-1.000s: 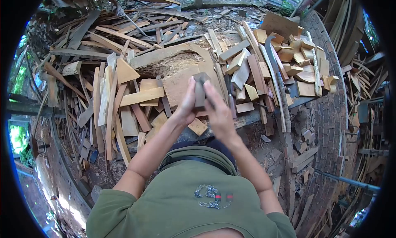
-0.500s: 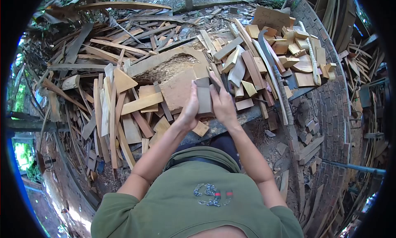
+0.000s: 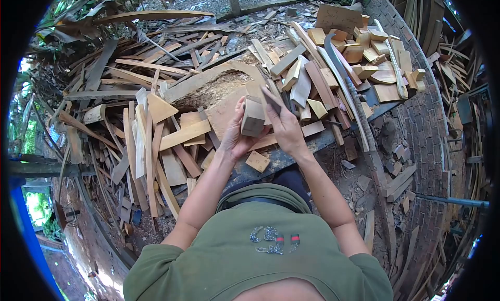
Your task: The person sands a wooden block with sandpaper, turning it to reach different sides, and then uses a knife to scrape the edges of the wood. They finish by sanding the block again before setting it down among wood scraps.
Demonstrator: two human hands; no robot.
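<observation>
A greyish wooden block rests in my left hand, whose fingers and thumb close round it from the left and below. One end of the block faces me. My right hand pinches a thin, flat brown piece, seemingly wood, just right of the block. Beneath and beyond both hands lies a large hollowed slab of wood with a rough, crumbling middle. Close to my waist, a small square offcut sits on the dark bench surface.
Long strips and offcuts are heaped on the left. Cut blocks pile up at the right, beside a curved dark blade and a cardboard sign. A brick surface runs along the right.
The block has turned in my left hand, so its end now faces me. My right hand has drawn slightly away to the right with the flat piece. The view has shifted a little.
</observation>
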